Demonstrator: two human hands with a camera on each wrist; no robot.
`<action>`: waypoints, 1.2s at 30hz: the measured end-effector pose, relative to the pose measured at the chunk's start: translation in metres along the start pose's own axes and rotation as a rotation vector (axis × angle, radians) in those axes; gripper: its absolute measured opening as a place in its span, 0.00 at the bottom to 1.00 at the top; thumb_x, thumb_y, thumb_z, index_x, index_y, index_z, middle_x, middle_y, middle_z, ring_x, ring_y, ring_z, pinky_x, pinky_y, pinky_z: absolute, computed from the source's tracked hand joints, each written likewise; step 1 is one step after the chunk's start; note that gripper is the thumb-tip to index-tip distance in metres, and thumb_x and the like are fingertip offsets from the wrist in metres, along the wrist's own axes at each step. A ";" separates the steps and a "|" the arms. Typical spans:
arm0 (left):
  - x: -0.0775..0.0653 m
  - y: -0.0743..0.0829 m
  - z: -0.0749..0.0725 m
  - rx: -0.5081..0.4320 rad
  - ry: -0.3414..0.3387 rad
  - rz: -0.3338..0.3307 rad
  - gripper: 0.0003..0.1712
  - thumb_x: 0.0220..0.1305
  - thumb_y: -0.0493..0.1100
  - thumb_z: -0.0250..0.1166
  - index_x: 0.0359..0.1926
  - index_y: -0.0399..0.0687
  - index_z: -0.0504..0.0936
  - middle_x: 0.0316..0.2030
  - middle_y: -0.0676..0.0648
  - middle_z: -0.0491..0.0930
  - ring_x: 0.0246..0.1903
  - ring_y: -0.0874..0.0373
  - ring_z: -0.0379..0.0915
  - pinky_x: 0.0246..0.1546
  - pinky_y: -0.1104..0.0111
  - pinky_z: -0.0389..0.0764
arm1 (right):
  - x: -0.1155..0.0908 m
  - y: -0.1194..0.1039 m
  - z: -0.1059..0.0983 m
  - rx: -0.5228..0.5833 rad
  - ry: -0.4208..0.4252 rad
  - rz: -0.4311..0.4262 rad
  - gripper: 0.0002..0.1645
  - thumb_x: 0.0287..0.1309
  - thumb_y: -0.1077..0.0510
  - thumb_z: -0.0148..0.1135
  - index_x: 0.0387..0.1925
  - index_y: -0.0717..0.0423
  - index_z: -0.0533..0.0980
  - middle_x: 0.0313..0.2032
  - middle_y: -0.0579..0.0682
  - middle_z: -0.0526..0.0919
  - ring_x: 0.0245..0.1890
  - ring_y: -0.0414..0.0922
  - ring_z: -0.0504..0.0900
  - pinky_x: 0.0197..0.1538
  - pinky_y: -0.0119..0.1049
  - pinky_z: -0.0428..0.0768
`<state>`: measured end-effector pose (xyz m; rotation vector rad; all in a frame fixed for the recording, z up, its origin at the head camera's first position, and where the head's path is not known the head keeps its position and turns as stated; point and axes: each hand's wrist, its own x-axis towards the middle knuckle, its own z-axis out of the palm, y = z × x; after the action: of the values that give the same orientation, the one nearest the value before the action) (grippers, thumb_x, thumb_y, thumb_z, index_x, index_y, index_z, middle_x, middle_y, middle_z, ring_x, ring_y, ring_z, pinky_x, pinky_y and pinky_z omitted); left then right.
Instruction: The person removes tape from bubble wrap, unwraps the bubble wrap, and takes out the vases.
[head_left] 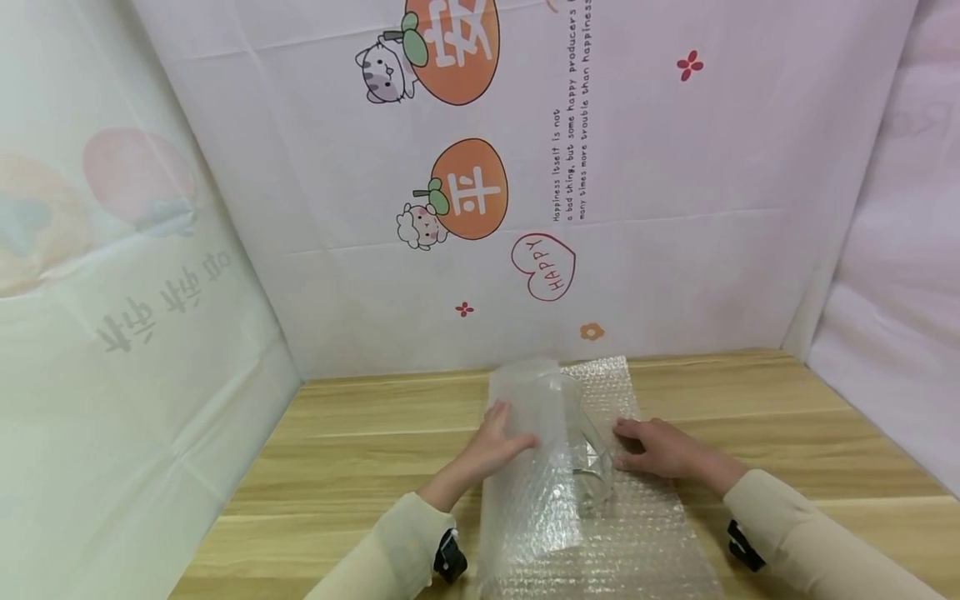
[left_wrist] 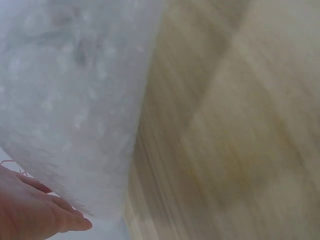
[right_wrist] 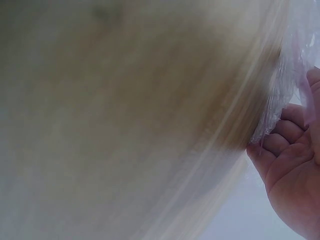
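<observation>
A sheet of bubble wrap lies lengthwise on the wooden table, its left part folded over to the right. Partly under that fold is a clear glass vessel; its faceted right side shows, while the rest is blurred behind the wrap, so its exact kind is unclear. My left hand rests against the fold's left side, thumb spread over it and fingers extended. To the right of the glass, my right hand touches the wrap with thumb and fingers apart. In the right wrist view its fingers lie loosely bent at the wrap's edge.
The wood-grain table extends on both sides of the wrap. A white printed cloth hangs behind it, with more cloth at the left and right. Black straps sit at both wrists beside cream sleeves.
</observation>
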<state>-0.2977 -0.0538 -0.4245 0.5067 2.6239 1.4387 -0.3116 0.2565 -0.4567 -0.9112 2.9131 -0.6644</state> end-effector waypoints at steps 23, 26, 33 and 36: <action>0.004 0.006 0.012 0.135 0.023 -0.049 0.69 0.44 0.66 0.74 0.72 0.28 0.50 0.71 0.29 0.48 0.71 0.36 0.40 0.68 0.46 0.48 | 0.000 -0.001 0.000 0.007 0.002 0.000 0.41 0.57 0.45 0.67 0.58 0.75 0.71 0.58 0.72 0.72 0.58 0.67 0.70 0.59 0.59 0.68; 0.003 0.005 0.009 0.094 0.010 -0.042 0.68 0.45 0.63 0.74 0.72 0.27 0.48 0.71 0.28 0.47 0.71 0.36 0.40 0.68 0.46 0.47 | 0.000 0.000 -0.001 0.008 -0.005 0.012 0.41 0.58 0.45 0.67 0.58 0.75 0.71 0.59 0.72 0.71 0.59 0.67 0.70 0.60 0.59 0.67; 0.000 0.002 -0.001 -0.020 -0.009 -0.019 0.68 0.47 0.60 0.73 0.73 0.27 0.44 0.72 0.29 0.43 0.71 0.37 0.40 0.68 0.48 0.46 | 0.000 0.001 -0.001 -0.006 -0.004 0.015 0.40 0.58 0.45 0.67 0.58 0.75 0.71 0.59 0.72 0.71 0.59 0.67 0.70 0.59 0.59 0.67; -0.003 0.001 -0.006 -0.047 -0.014 -0.023 0.68 0.48 0.60 0.73 0.74 0.29 0.42 0.73 0.30 0.43 0.71 0.37 0.40 0.68 0.48 0.47 | 0.000 0.000 -0.001 -0.002 -0.008 0.009 0.40 0.58 0.45 0.66 0.58 0.75 0.71 0.59 0.72 0.71 0.59 0.67 0.70 0.59 0.59 0.68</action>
<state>-0.2966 -0.0591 -0.4201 0.4776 2.5698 1.4804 -0.3116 0.2571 -0.4558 -0.8986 2.9096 -0.6559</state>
